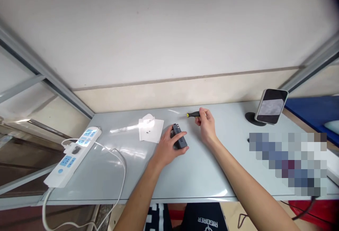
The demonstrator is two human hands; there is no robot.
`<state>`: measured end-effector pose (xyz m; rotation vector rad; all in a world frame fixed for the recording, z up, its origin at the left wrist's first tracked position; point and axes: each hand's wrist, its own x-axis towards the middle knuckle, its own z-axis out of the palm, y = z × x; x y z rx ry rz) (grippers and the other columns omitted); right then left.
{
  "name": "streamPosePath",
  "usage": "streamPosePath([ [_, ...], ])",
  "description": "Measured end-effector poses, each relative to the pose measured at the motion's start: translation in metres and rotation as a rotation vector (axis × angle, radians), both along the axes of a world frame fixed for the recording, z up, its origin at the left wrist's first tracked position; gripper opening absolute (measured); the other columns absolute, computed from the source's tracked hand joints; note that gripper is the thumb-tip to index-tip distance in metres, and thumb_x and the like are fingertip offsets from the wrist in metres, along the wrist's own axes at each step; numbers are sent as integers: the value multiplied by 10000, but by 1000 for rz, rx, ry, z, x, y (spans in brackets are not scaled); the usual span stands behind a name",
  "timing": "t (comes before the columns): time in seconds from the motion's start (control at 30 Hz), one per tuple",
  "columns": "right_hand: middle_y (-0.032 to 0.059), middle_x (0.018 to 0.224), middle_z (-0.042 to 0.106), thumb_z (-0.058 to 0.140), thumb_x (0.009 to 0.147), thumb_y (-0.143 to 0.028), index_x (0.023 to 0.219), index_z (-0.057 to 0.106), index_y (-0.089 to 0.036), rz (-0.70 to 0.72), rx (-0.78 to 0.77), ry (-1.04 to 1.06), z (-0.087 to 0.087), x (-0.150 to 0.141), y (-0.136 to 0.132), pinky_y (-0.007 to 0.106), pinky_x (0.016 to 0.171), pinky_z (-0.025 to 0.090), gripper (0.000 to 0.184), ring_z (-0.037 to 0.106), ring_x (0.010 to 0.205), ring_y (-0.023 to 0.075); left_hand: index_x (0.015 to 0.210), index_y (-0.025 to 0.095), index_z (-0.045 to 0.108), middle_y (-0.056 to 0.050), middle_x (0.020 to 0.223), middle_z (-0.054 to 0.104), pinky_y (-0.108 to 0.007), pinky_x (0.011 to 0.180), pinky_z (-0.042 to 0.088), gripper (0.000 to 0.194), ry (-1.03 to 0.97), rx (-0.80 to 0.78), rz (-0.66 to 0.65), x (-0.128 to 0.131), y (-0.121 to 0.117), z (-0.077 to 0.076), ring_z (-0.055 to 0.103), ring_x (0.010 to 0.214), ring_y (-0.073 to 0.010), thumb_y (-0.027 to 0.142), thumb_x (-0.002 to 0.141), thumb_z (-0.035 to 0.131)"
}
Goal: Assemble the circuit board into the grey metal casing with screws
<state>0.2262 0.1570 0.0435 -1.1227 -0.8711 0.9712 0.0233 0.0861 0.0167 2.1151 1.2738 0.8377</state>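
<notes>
Where the left hand [167, 147] spans one dark grey slotted case [182, 141] on the tabletop [198, 178], thumb and fingers clasp its ends; it looks light, stiff and smooth, probably best held by its solid edges, clear of the slots. To its right, the right hand [206, 125] pinches one black-and-yellow screwdriver [194, 114]. Further out are one white sheet [158, 129] bearing dark specks [148, 132] too small to count, one phone [272, 106] on one stand [254, 119], and one white power strip [72, 155].

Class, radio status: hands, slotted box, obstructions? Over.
Left hand holding dark slotted box on table. Right hand holding black-handled screwdriver, apart from box. No obstruction seen between them.
</notes>
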Motion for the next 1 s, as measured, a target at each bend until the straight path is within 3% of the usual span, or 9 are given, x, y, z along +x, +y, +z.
streamPosePath([
  [0.17,0,780,699,741,807,-737,1060,643,-212,107,-42,10,-13,-9,1,274,525,349,591,440,523,99,1642,396,343,-106,1750,263,-542,1283,354,864,-20,12,-11,-2,-2,2,321,1608,-343,520,911,786],
  [0.23,25,848,730,774,791,-711,1124,702,-188,143,-47,-6,-16,-10,0,275,523,346,623,437,533,94,1658,365,306,-109,1749,287,-549,1301,311,774,-66,63,-12,-5,-2,3,300,1617,-331,545,993,658],
  [0.3,35,892,740,783,801,-682,1162,732,-179,151,-37,-17,-16,-11,-1,279,530,341,622,422,551,94,1620,319,375,-108,1690,404,-519,1304,306,563,-139,170,75,-9,0,2,358,1586,-294,467,1084,462],
  [0.37,31,887,734,767,836,-651,1196,740,-184,118,-9,-53,-12,-12,-4,287,547,346,591,417,578,106,1511,267,495,-123,1544,555,-486,1268,353,443,-203,283,310,-18,4,1,471,1490,-272,364,1096,373],
  [0.43,27,852,721,742,882,-601,1199,754,-195,52,44,-183,-5,-14,-10,301,577,373,515,439,611,131,1389,222,565,-138,1381,636,-470,1209,403,371,-227,328,648,-30,11,0,542,1378,-274,265,1060,401],
  [0.5,35,869,726,723,917,-543,1169,771,-214,-15,135,-378,2,-19,-19,328,637,428,418,489,656,160,1316,202,587,-143,1308,646,-476,1170,417,367,-188,256,918,-41,17,-1,552,1326,-292,141,982,446],
  [0.57,47,934,748,716,939,-496,1140,776,-238,-31,250,-542,7,-27,-28,365,730,476,333,552,717,186,1269,198,602,-142,1287,649,-492,1144,414,428,-97,123,1036,-49,21,-2,549,1308,-314,39,896,464],
  [0.73,58,997,808,692,991,-427,1136,767,-283,113,461,-896,9,-44,-45,441,870,460,218,662,828,240,1225,215,618,-124,1260,664,-486,1136,371,512,117,0,963,-50,22,-9,512,1342,-328,-51,809,482],
  [1.0,46,1017,826,662,1011,-384,1154,764,-293,187,478,-1056,15,-45,-48,449,848,437,198,677,911,269,1223,247,612,-96,1246,637,-463,1128,340,519,196,15,883,-48,20,-13,521,1312,-310,-23,788,524],
])
